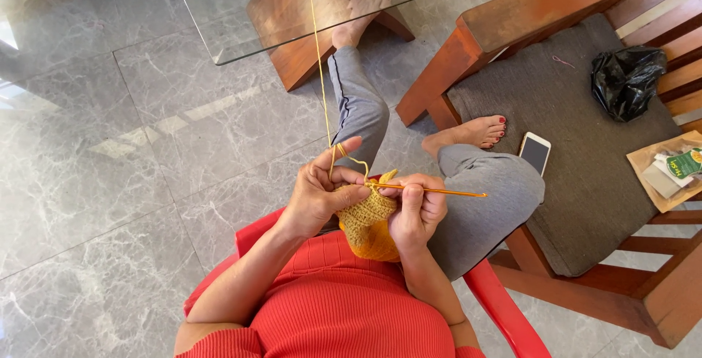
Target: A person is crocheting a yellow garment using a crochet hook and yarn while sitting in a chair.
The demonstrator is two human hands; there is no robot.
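Two hands meet over our lap in the head view, just above the red top. Our left hand (318,196) pinches the mustard-yellow crochet piece (368,225), a thick, ribbed, folded fabric hanging between both hands, with the yellow yarn (319,65) running from its raised forefinger to the far glass table (219,14). Our right hand (418,208) is closed around the orange crochet hook (439,191), which points right. A phone (535,153) lies on the cushioned chair (585,182) at right.

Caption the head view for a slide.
Left hand tensions yellow yarn while right hand works a hook through a yellow crochet piece, foot on a cushioned wooden chair.
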